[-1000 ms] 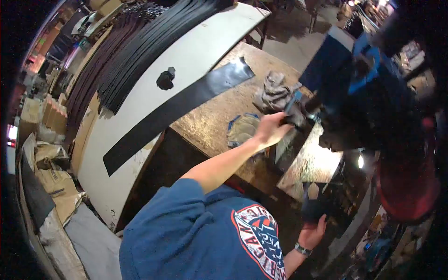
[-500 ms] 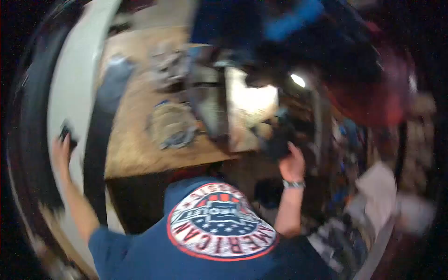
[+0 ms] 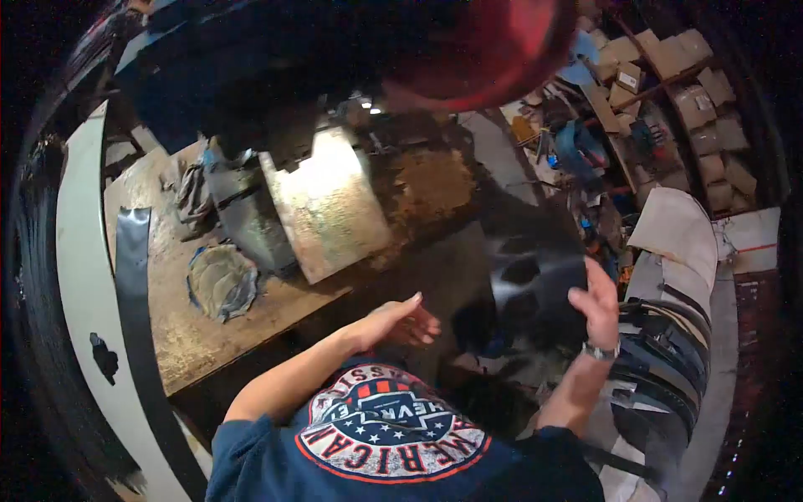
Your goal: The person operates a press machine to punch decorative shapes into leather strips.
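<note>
My right hand (image 3: 595, 303) grips the right edge of a black sheet (image 3: 539, 289) with several holes cut in it; the sheet hangs beyond the bench's front edge. Empty, with its fingers apart, my left hand (image 3: 400, 322) is in front of the bench, left of the sheet. A small jagged black piece (image 3: 104, 358) lies on the long pale strip (image 3: 84, 243) at the left. Beside that strip runs a long black strip (image 3: 134, 268).
The wooden bench (image 3: 188, 347) bears a round cloth bundle (image 3: 222, 280), a grey rag (image 3: 194, 197) and a shiny metal plate (image 3: 326, 205). A dark and red object (image 3: 493, 58) hangs close overhead. Shelves with cardboard boxes (image 3: 694, 105) and rolled material (image 3: 669, 351) are at the right.
My left hand has left the small black piece at the left and moved right, toward the sheet. The black sheet and my right hand have shifted right. The view has turned.
</note>
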Demonstrator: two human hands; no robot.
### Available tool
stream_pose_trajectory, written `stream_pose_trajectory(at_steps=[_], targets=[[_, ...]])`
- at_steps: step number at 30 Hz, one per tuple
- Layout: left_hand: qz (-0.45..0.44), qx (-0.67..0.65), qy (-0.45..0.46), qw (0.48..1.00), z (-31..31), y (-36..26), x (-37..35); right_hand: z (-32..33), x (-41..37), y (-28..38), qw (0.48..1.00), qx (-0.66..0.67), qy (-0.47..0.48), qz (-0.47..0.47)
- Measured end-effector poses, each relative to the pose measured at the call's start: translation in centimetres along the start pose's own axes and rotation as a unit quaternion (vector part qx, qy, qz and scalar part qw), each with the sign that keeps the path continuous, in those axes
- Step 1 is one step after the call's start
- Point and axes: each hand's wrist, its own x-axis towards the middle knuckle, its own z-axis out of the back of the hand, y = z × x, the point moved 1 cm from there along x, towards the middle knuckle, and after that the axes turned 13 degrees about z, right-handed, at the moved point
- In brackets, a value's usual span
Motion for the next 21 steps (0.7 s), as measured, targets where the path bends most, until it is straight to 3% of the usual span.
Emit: stream_pose_trajectory(at_steps=[1, 2, 3, 6, 8, 9, 11, 12, 14, 16, 17, 19, 20, 21], targets=[[0.062, -0.101, 0.097, 0.988, -1.2, -1.5, 7.3, 3.5, -2.2, -0.1, 1.0, 0.009, 0.01, 0.0], [0.057, -0.145, 0.078, 0.985, -2.6, -2.7, 11.1, 6.2, -4.0, -1.2, 0.999, -0.019, 0.042, -0.018], [0.055, -0.19, 0.057, 0.979, -3.8, -3.6, 14.3, 9.6, -7.5, -2.0, 0.962, -0.264, 0.064, -0.04], [-0.029, -0.27, -0.199, 0.942, -4.5, -6.9, 22.2, 15.5, -11.1, -6.6, 0.917, -0.185, 0.309, 0.17], [-0.097, -0.21, -0.193, 0.954, -1.5, -8.0, 25.6, 17.4, -12.2, -9.2, 0.919, -0.081, 0.361, 0.135], [-0.14, -0.227, -0.001, 0.964, 2.3, -8.2, 28.9, 18.3, -12.9, -10.6, 0.922, -0.051, 0.367, 0.11], [-0.182, -0.261, 0.094, 0.943, 2.0, -10.3, 30.8, 18.6, -16.2, -14.6, 0.954, -0.072, 0.29, 0.031], [-0.187, -0.278, -0.001, 0.942, -2.2, -12.7, 29.1, 19.1, -17.8, -17.5, 0.961, -0.091, 0.257, -0.042], [-0.201, -0.204, -0.026, 0.958, -4.2, -14.1, 28.1, 18.7, -21.5, -23.7, 0.956, -0.116, 0.183, -0.196], [-0.184, -0.15, -0.003, 0.971, -5.1, -14.2, 28.1, 17.8, -22.8, -27.8, 0.956, -0.165, 0.125, -0.21], [-0.159, -0.14, 0.027, 0.977, -5.5, -13.9, 28.1, 17.6, -22.9, -29.0, 0.95, -0.171, 0.16, -0.205], [-0.118, -0.144, 0.102, 0.977, -6.1, -13.0, 27.6, 17.3, -22.9, -30.9, 0.961, -0.192, 0.135, -0.146], [-0.114, -0.174, 0.053, 0.977, -8.1, -13.0, 27.2, 17.3, -22.2, -31.5, 0.965, -0.205, 0.122, -0.113], [-0.112, -0.203, 0.003, 0.973, -11.5, -12.7, 26.7, 17.7, -20.5, -31.9, 0.986, -0.086, 0.065, -0.125]])
